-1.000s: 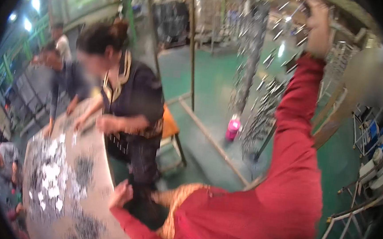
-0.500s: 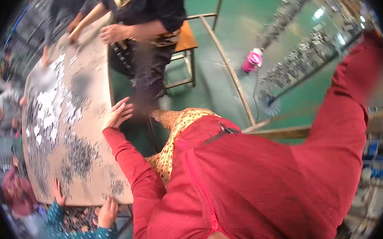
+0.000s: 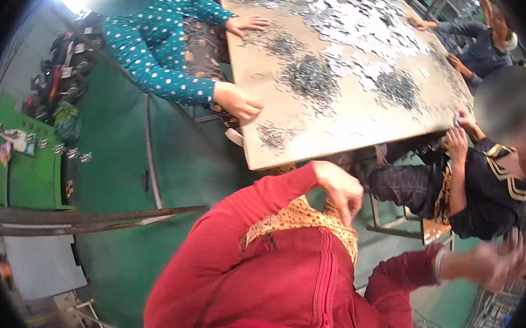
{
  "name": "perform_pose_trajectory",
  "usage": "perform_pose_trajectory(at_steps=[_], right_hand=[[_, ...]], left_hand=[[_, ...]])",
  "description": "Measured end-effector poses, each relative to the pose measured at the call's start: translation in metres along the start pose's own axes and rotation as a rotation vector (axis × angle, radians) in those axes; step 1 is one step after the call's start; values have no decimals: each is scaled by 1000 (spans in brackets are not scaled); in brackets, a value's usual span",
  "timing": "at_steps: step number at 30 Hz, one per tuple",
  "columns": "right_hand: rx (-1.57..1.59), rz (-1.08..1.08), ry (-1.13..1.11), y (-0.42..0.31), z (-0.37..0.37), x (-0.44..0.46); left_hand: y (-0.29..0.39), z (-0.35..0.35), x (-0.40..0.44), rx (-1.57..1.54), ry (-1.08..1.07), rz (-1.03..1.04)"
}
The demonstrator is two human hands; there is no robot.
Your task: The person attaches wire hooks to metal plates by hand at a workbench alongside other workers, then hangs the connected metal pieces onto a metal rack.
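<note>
My left hand (image 3: 340,191), in a red sleeve, hangs with loosely bent fingers beside the near edge of the table (image 3: 344,133). Nothing shows in it. Off to the right, my right hand (image 3: 494,263) is raised away from the table, blurred by motion, with its fingers apart and no object visible in it. Small dark thin pieces (image 3: 275,137) lie near the table corner closest to my left hand. Larger heaps of dark pieces (image 3: 310,82) and a spread of flat whitish pieces (image 3: 370,25) cover the table farther back.
A person in a dotted teal sleeve (image 3: 165,84) sits at the table's left side, one hand at its edge. On the right, a person in black (image 3: 487,180) holds a small piece. Another person (image 3: 485,45) works beyond. A wooden stool (image 3: 435,229) stands at right.
The view has swung round, so the table now lies ahead instead of at left. My left hand's fingers, stretched out before, now droop. My right hand has come into view.
</note>
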State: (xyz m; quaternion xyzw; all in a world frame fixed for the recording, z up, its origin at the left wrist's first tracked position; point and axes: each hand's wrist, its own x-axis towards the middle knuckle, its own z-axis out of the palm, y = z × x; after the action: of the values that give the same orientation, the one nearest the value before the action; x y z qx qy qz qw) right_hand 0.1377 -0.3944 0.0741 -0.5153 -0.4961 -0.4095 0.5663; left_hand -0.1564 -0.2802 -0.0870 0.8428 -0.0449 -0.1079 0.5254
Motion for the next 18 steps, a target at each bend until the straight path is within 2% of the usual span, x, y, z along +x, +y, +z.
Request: perform_pose_trajectory(at_steps=[3, 4, 6, 7, 8, 9, 10, 11, 12, 13, 14, 15, 18], right_hand=[[198, -74, -177, -44, 88, -19], [627, 375, -249, -88, 107, -34], [693, 376, -345, -98, 118, -51], [720, 430, -326, -102, 118, -54], [679, 477, -325, -98, 115, -54], [685, 526, -289, -93, 113, -55], [690, 575, -248, -87, 111, -55], [487, 437, -246, -81, 107, -52], [457, 433, -245, -76, 102, -51], [426, 428, -244, -71, 97, -50], [377, 335, -282, -51, 90, -54], [330, 240, -314, -30, 83, -59], [271, 418, -363, -24, 76, -67]], left_hand=[[-4, 14, -70, -2, 148, -149], [-17, 21, -91, -9, 235, -201], [-9, 24, -124, -54, 376, -431], [-12, 21, -138, -8, 563, -459], [-56, 21, -155, 128, 761, -307], [-45, 5, -170, 84, 952, -437], [-47, -23, -185, 15, 1008, -611], [-54, -45, -199, 85, 1170, -615], [-62, -66, -212, 157, 1333, -619], [-72, -91, -219, 236, 1456, -788], [-103, -112, -230, 230, 1501, -790], [-123, -128, -233, 287, 1472, -928], [-162, -146, -209, 477, 1386, -1207]])
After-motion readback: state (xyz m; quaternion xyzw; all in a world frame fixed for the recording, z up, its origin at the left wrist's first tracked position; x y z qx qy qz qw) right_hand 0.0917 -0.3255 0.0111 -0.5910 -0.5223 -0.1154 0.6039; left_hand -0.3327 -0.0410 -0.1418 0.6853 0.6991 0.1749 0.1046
